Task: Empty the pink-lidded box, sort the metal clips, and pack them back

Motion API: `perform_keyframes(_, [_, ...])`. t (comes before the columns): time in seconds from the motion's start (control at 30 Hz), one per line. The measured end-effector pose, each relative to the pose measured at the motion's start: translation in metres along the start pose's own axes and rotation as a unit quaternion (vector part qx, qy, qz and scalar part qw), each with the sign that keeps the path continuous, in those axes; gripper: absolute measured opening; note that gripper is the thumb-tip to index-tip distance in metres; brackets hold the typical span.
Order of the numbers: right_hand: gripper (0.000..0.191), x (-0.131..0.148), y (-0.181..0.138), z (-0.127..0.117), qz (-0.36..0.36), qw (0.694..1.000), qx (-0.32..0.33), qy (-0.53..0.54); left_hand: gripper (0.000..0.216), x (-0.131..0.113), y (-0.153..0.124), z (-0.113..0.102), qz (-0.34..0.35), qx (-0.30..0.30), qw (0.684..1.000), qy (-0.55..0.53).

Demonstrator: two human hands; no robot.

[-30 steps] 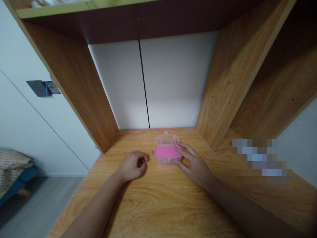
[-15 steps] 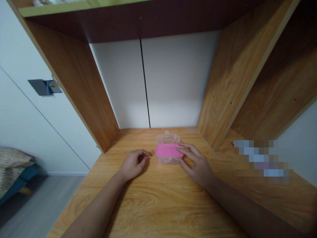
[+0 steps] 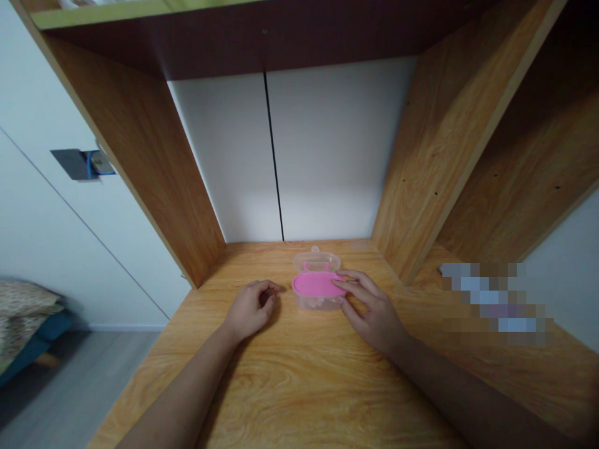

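Right hand [image 3: 375,317], fingers spread, touches the pink top [image 3: 312,284] of a clear box [image 3: 309,304] on the bench [image 3: 290,380] — hinged lid [image 3: 322,259] open behind it. Left hand [image 3: 249,310] curls loosely near the box's left end — whether it holds anything, I cannot tell.

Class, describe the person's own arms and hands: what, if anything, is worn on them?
The left forearm and right forearm are bare, with no sleeves in view. The left hand and right hand are ungloved; no watch, bracelet or ring shows.
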State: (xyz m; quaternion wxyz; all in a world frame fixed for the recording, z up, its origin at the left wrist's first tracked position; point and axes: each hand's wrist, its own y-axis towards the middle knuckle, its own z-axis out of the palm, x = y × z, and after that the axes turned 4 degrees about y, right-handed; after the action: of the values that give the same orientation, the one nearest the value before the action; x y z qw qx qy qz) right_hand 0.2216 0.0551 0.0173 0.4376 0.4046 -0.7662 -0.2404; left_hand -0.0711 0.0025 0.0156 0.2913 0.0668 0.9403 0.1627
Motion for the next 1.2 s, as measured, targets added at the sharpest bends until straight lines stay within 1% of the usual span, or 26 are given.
perform_keyframes(0.1, [0.041, 0.0, 0.0, 0.0, 0.002, 1.0, 0.004, 0.0, 0.024, 0.001, 0.0, 0.001, 0.001, -0.009, 1.0, 0.018])
perform_keyframes(0.27, [0.041, -0.001, 0.0, 0.001, 0.008, 1.0, 0.009, -0.007, 0.029, 0.004, 0.001, 0.003, -0.001, -0.005, 1.0, 0.024])
perform_keyframes(0.47, [0.044, 0.0, 0.001, -0.001, 0.009, 1.0, 0.016, -0.013, 0.028, 0.007, 0.002, 0.005, -0.024, -0.017, 0.999, 0.027])
perform_keyframes(0.7, [0.048, -0.005, 0.0, 0.003, 0.036, 0.998, 0.042, -0.033, 0.03, 0.009, 0.002, 0.005, -0.012, -0.038, 0.998, 0.053])
perform_keyframes(0.87, [0.044, -0.011, -0.001, 0.004, 0.039, 0.998, 0.039, -0.027, 0.03, 0.012, 0.004, 0.002, -0.038, -0.05, 0.996, 0.067])
perform_keyframes(1.0, [0.036, -0.015, -0.002, 0.005, 0.028, 0.998, 0.048, -0.026, 0.028, 0.012, 0.004, 0.0, -0.048, -0.058, 0.995, 0.058])
perform_keyframes(1.2, [0.035, -0.017, -0.001, 0.007, 0.028, 0.999, 0.038, -0.018, 0.027, 0.019, 0.004, 0.002, -0.071, -0.053, 0.996, -0.003])
